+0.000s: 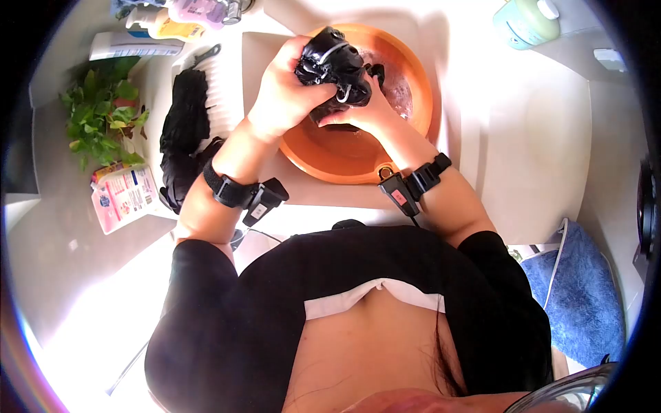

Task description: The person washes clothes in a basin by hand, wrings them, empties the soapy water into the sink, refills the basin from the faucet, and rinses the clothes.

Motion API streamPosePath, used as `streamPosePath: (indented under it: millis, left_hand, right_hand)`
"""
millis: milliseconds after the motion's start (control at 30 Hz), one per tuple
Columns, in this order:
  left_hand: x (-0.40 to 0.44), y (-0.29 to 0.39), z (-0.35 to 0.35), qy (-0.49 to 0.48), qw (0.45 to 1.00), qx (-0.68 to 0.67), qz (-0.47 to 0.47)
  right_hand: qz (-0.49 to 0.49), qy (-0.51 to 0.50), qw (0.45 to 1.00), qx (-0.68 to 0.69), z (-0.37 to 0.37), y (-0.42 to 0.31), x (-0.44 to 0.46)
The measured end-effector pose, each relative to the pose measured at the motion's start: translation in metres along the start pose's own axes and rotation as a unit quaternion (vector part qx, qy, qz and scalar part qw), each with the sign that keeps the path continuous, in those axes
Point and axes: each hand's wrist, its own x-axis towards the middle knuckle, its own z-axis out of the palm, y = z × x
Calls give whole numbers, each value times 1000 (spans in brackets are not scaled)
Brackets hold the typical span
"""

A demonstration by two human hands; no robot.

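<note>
A bunched wet black garment (332, 65) with pale cord or trim is gripped in both hands above an orange basin (303, 157). My left hand (289, 89) is closed around its left side, thumb across the front. My right hand (368, 107) is closed on its lower right part, and some fingers are hidden behind the cloth. Foamy water (396, 89) shows inside the basin. To the left, another black cloth (186, 117) lies in a heap over a white ribbed washboard (219, 96).
Several bottles, including a yellow one (175, 27) and a white one (131, 47), are at upper left. Below them are a leafy plant (103, 110) and a pink-and-white pouch (125, 196). A green bottle (527, 24) stands upper right; a blue towel (585, 296) hangs lower right.
</note>
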Motion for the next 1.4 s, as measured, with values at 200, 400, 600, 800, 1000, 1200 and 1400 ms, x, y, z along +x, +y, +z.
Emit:
streamPosePath:
  millis: [200, 400, 600, 800, 1000, 1200, 1400]
  left_hand:
    - [-16, 4, 11, 98, 955, -280, 21]
    - [-51, -21, -22, 191, 915, -354, 26]
    - [-81, -102, -30, 104, 964, -238, -62]
    - [-62, -122, -10, 76, 954, -29, -289]
    - [-69, -105, -2, 74, 963, 241, -97]
    - [-35, -118, 53, -42, 992, 76, -88]
    - [-31, -195, 47, -30, 952, 279, -121]
  right_hand:
    - [-54, 71, 996, -17, 4, -9, 2]
    - [-25, 152, 985, 83, -4, -18, 5]
    - [-6, 171, 919, 355, 1, -30, 1]
    - [-44, 198, 928, 314, -11, -25, 8]
    - [-148, 225, 945, -188, -19, -43, 3]
    - [-24, 228, 971, 71, -5, -45, 3]
    - [109, 128, 802, 574, 2, -50, -1]
